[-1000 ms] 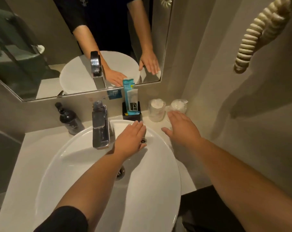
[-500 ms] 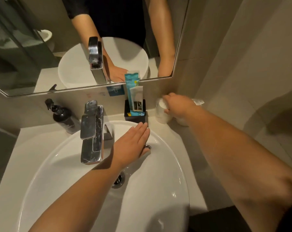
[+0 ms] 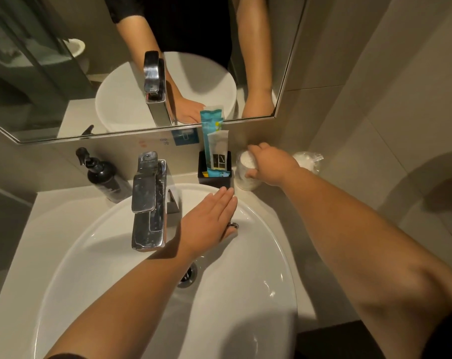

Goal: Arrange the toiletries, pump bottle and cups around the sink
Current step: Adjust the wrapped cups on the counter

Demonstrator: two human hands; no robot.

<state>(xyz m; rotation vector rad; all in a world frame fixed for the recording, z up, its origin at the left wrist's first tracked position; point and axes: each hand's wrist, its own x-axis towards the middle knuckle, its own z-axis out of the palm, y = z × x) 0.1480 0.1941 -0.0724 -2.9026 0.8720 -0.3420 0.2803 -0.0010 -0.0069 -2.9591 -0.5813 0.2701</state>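
My right hand (image 3: 270,164) grips a wrapped cup (image 3: 244,174) that stands on the counter at the back right of the sink. A second wrapped cup (image 3: 307,159) sits just right of it, partly hidden by my wrist. A black holder (image 3: 214,177) with blue and white toiletry sachets (image 3: 214,141) stands to the left of the gripped cup. The dark pump bottle (image 3: 104,176) stands at the back left of the tap. My left hand (image 3: 206,221) lies flat and open on the white sink (image 3: 266,237) rim, holding nothing.
A chrome tap (image 3: 148,198) rises at the back of the basin, with the drain (image 3: 187,275) below it. The mirror (image 3: 64,73) runs along the wall behind. A tiled wall (image 3: 375,99) closes in on the right, close to the cups.
My right hand reached from the counter's edge to the back and closed around the left wrapped cup. The left hand stayed on the sink rim. The view moved closer.
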